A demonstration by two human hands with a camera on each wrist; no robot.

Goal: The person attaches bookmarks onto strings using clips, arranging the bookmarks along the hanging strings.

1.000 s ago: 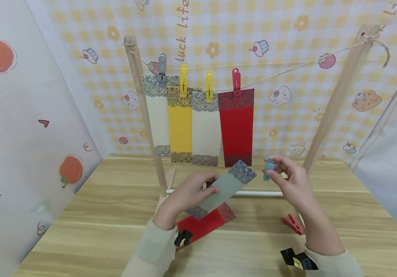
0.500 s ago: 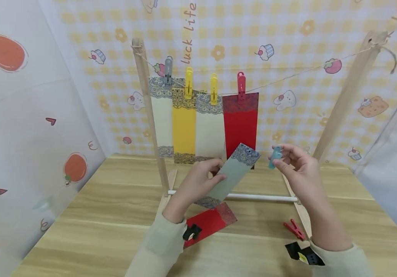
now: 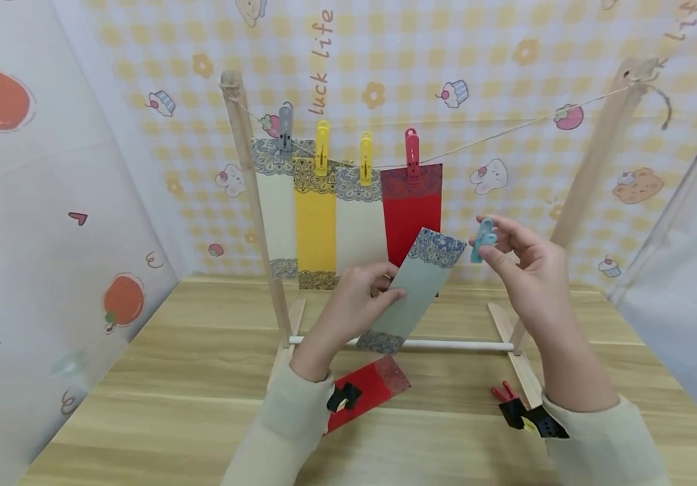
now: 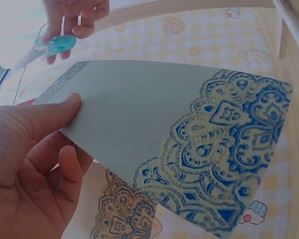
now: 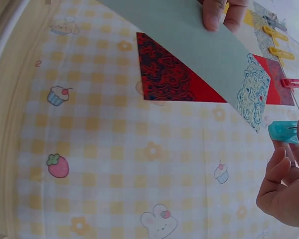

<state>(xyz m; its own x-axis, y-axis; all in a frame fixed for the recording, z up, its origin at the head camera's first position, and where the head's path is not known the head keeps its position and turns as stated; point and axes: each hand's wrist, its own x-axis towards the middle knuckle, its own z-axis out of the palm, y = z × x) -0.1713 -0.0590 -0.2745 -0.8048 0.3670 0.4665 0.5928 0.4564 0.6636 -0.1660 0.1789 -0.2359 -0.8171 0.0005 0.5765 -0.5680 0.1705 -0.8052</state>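
My left hand (image 3: 363, 297) pinches a pale grey-green card (image 3: 415, 290) by its left edge, thumb on the front. Blue lace patterns cover both ends of the card, which tilts with its top to the right. In the head view it overlaps the hanging red card (image 3: 411, 209). A light-blue clothespin (image 3: 484, 241) is held between thumb and fingers of my right hand (image 3: 530, 270), just right of the card's top corner and apart from it. In the left wrist view the card (image 4: 134, 104) fills the middle, with the clothespin (image 4: 60, 46) beyond it.
A string (image 3: 506, 136) spans two wooden posts (image 3: 597, 155). On it hang white, yellow and red cards under grey, yellow and red clothespins (image 3: 412, 154). Another red card (image 3: 363, 391) lies on the table (image 3: 202, 391). A red clothespin (image 3: 505, 390) is partly hidden by the right wrist's black strap.
Both hands have risen toward the string, carrying the grey-green card and the light-blue clothespin. The card stands more upright and now covers part of the hanging red card.
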